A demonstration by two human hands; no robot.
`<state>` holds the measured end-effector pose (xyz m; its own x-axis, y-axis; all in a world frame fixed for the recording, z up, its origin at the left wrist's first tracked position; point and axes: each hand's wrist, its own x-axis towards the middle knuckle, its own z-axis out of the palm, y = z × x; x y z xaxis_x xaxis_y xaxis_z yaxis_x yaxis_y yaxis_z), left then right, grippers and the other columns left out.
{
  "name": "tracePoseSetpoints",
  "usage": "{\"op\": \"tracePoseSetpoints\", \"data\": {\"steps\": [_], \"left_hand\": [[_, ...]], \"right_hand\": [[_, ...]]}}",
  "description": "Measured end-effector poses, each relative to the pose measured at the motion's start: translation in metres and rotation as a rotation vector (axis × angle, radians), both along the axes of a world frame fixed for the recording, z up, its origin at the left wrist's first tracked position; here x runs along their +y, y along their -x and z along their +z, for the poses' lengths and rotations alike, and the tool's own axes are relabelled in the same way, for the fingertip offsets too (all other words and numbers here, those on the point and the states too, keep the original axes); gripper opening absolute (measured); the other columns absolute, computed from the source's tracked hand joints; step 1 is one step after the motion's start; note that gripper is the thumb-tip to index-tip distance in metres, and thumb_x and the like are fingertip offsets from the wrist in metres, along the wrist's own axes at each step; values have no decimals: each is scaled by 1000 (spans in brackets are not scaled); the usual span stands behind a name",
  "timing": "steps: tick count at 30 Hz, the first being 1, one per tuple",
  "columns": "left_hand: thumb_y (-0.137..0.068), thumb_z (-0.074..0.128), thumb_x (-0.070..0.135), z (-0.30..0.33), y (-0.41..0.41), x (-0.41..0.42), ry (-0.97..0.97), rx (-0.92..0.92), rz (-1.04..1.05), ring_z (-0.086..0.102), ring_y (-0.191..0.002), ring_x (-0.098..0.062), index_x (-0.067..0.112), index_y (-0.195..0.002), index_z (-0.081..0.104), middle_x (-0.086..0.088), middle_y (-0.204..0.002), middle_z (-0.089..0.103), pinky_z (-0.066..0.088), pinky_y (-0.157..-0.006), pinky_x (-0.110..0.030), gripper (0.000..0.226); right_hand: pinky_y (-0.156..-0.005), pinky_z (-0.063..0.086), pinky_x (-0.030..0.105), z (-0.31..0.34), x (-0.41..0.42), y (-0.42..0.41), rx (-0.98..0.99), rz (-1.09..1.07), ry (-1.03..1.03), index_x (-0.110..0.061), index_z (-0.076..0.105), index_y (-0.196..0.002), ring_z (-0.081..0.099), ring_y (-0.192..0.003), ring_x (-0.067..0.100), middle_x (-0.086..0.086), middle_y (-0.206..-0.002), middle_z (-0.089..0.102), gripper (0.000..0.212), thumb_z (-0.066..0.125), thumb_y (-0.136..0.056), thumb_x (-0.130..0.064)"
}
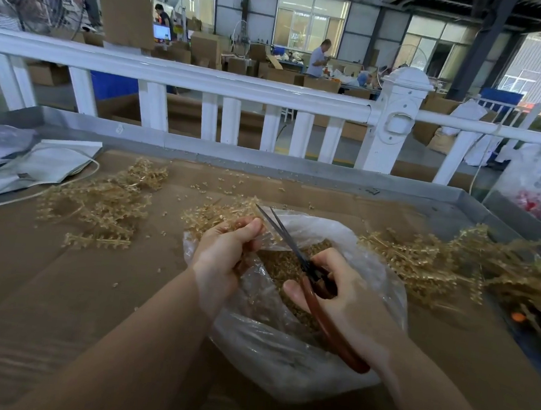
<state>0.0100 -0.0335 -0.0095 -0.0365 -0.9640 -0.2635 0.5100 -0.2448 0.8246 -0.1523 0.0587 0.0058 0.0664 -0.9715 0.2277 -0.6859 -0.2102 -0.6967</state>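
Note:
My right hand grips a pair of scissors with red-brown handles; the blades stand slightly apart and point up and left. My left hand holds a tan plastic sprig over the mouth of a clear plastic bag. The blades' tips lie right next to the thumb of my left hand. Small tan cut pieces fill the bag under both hands.
Tan plastic sprigs lie in a pile at left and a bigger pile at right on the cardboard-covered table. A white pouch with a cord sits at far left. A white railing runs behind the table; people work beyond it.

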Motion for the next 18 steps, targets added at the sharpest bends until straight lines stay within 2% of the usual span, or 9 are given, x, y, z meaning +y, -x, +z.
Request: {"op": "tracePoseSetpoints", "data": {"steps": [3,6,9,13,15,17,18], "left_hand": [[-80,70,6,1,1,1,-10,23,16,58,-65,-14,12,-78,65,-1,-65,67,50,-82,-36,8],[-79,70,5,1,1,2,-9,45,27,59,-68,-16,11,-79,65,-2,-67,68,49,-91,-40,8],[-79,70,4,0,1,2,-2,56,26,59,-65,-14,12,-79,65,-1,-65,68,50,-84,-35,9],[-79,69,4,-3,1,1,19,44,6,56,-50,-8,13,-73,64,1,-59,65,52,-53,-25,12],[-77,71,4,-4,1,2,3,36,7,57,-47,-7,14,-67,67,0,-59,66,53,-55,-24,15],[-76,71,3,-5,1,2,-10,42,11,58,-47,-7,14,-58,70,-1,-60,68,52,-67,-29,21],[-76,71,2,-5,1,3,-9,42,10,59,-48,-8,14,-56,71,-1,-61,68,51,-70,-30,23]], "right_hand": [[-57,43,10,0,0,0,27,-11,-24,-36,46,-89,59,-71,-7,-14,-80,60,34,60,-77,-66],[-60,40,12,-1,-1,2,60,-25,-41,-38,45,-89,58,-69,-7,-16,-78,60,35,57,-77,-68],[-61,39,13,-2,-1,2,62,-25,-49,-37,46,-89,56,-72,-9,-16,-78,60,35,57,-77,-68],[-57,41,7,-2,-2,0,56,-26,-32,-35,47,-89,56,-75,-10,-14,-78,60,33,59,-80,-64],[-55,39,3,-1,-2,-1,30,-20,-37,-34,48,-88,57,-70,-11,-21,-77,62,32,59,-80,-63],[-51,39,4,-1,-2,-2,12,-11,-49,-33,48,-87,58,-65,-11,-35,-80,58,32,59,-81,-62],[-51,40,4,-2,-2,-2,18,-16,-46,-33,48,-86,58,-65,-11,-36,-80,57,32,59,-80,-63]]}}
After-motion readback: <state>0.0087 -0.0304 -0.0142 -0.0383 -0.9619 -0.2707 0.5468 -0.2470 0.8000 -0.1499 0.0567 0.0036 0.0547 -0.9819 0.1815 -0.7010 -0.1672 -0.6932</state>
